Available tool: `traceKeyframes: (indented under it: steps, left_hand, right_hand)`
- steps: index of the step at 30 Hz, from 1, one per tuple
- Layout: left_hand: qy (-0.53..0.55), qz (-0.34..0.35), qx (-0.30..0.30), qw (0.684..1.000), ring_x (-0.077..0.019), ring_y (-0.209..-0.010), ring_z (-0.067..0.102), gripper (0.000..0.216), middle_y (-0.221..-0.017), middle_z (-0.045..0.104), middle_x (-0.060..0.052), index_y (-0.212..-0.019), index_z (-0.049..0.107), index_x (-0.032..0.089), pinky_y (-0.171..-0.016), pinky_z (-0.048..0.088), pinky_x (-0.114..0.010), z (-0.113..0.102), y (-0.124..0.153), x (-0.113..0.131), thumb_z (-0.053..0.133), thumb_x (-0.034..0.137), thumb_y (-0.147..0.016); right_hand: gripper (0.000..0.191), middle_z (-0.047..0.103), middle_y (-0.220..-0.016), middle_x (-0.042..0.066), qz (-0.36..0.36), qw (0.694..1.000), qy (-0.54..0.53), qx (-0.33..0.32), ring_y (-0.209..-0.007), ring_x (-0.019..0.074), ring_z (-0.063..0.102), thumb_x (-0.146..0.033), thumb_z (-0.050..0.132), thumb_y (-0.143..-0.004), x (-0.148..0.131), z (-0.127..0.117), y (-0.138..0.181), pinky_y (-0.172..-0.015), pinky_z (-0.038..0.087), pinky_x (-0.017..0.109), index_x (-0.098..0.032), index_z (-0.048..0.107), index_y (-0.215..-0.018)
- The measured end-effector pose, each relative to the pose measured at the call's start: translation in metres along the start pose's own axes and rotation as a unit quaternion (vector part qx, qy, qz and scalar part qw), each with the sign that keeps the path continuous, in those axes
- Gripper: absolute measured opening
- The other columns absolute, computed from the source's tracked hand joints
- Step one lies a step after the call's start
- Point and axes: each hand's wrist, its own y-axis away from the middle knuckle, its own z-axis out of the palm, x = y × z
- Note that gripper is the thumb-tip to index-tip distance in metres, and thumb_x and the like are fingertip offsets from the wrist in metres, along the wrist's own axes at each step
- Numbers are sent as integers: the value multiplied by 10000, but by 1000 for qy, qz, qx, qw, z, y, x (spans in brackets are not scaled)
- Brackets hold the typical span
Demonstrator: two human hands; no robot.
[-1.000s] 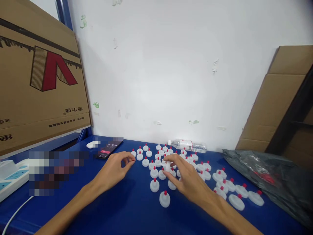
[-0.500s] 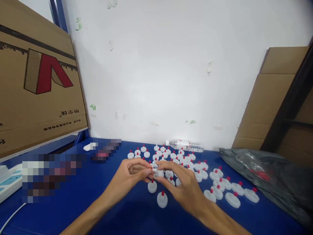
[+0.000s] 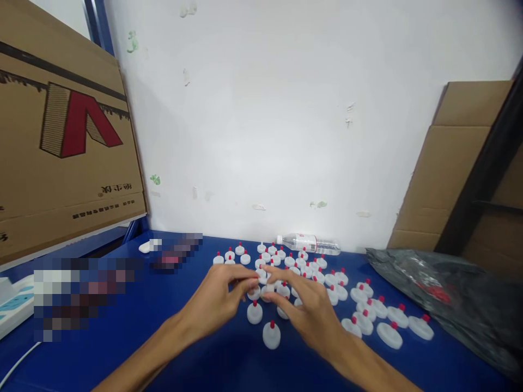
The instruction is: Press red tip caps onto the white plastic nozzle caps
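Note:
Above the middle of the blue table, my right hand (image 3: 311, 306) grips a white round nozzle lid (image 3: 266, 287) between thumb and fingers, its narrow end turned to the left. My left hand (image 3: 216, 294) is pinched at that end, where a bit of red shows at the fingertips; the fingers mostly hide this small red cap. Below the hands stand two white lids, a nearer one (image 3: 272, 335) and a farther one (image 3: 254, 313), each with a red tip pointing up. Many similar red-tipped lids (image 3: 389, 335) spread behind and to the right.
A clear plastic bottle (image 3: 308, 243) lies against the white wall. On the right is a dark plastic bag (image 3: 469, 310) with a clear bag of red pieces (image 3: 439, 294) on it. A power strip (image 3: 18, 305) and a large carton (image 3: 69, 201) stand left.
My left fingers have closed in on the narrow end of the held lid, and the left hand has shifted slightly right. My right hand stays nearly in place.

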Motion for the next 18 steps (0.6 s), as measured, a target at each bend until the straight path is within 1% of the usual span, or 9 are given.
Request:
traceKeyframes:
  steps: [2,3,4,7,8,9,10,13,18]
  left_hand:
    - [-90,6,27,996,-153,-793,687,292,-953,767,-26,-1054,754,214,-711,519,-235,-11,-21,-10,482,318,-1031]
    - [-183,6,46,982,-165,-858,695,308,-1002,767,-35,-1115,741,221,-759,531,-251,-16,-35,-17,458,319,-1043]
    - [-221,7,50,974,-196,-942,691,308,-1062,757,-67,-1141,734,203,-841,531,-293,-19,-50,-25,462,307,-1042]
    - [-288,5,11,958,-265,-1099,645,266,-1073,722,-136,-1025,739,139,-948,518,-398,-18,-94,-53,483,209,-1023]
    - [-306,6,-16,952,-266,-1112,639,217,-1064,716,-126,-1002,729,133,-951,526,-420,-14,-106,-61,530,218,-1011]
    - [-322,5,-40,946,-253,-1108,642,182,-1114,700,-107,-1059,703,136,-955,535,-447,-9,-116,-69,589,264,-996]
    - [-335,3,-62,940,-236,-1097,647,244,-1201,671,-95,-1152,665,154,-950,548,-457,-3,-124,-75,629,326,-982]
    - [-353,-1,-117,928,-232,-1090,650,341,-1289,629,-101,-1260,614,178,-929,567,-455,12,-139,-87,636,371,-979]
    - [-339,-21,-134,931,-240,-1099,647,351,-1294,625,-101,-1275,606,179,-925,569,-461,23,-153,-95,631,369,-981]
  right_hand:
    - [301,663,-1380,63,14,999,48,3,-1250,239,651,-284,690,-952,5,-8,-5,-1041,549,390,-277,574,-1230]
    - [300,634,-1416,81,19,997,70,11,-1285,252,623,-300,678,-960,8,-12,-7,-1057,535,418,-270,568,-1237]
    - [275,614,-1436,93,22,996,86,19,-1311,259,601,-305,656,-973,11,-16,-8,-1068,522,438,-264,566,-1230]
    - [173,618,-1420,96,16,993,113,33,-1328,247,580,-248,559,-1017,19,-26,-9,-1071,503,440,-255,567,-1189]
    - [170,631,-1401,92,8,992,119,32,-1323,238,582,-224,536,-1023,22,-28,-9,-1071,499,432,-253,566,-1188]
    - [176,641,-1383,88,0,992,125,31,-1316,231,584,-202,518,-1025,24,-29,-9,-1072,494,423,-252,565,-1188]
    - [182,650,-1365,84,-7,991,130,28,-1306,223,589,-183,509,-1024,26,-31,-9,-1070,490,414,-250,565,-1184]
    - [204,668,-1318,76,-19,989,141,27,-1265,211,607,-144,495,-1017,31,-34,-10,-1062,481,400,-247,565,-1179]
    - [214,692,-1233,71,-31,987,151,38,-1187,215,637,-123,485,-1011,37,-39,-13,-1012,494,395,-242,569,-1169]
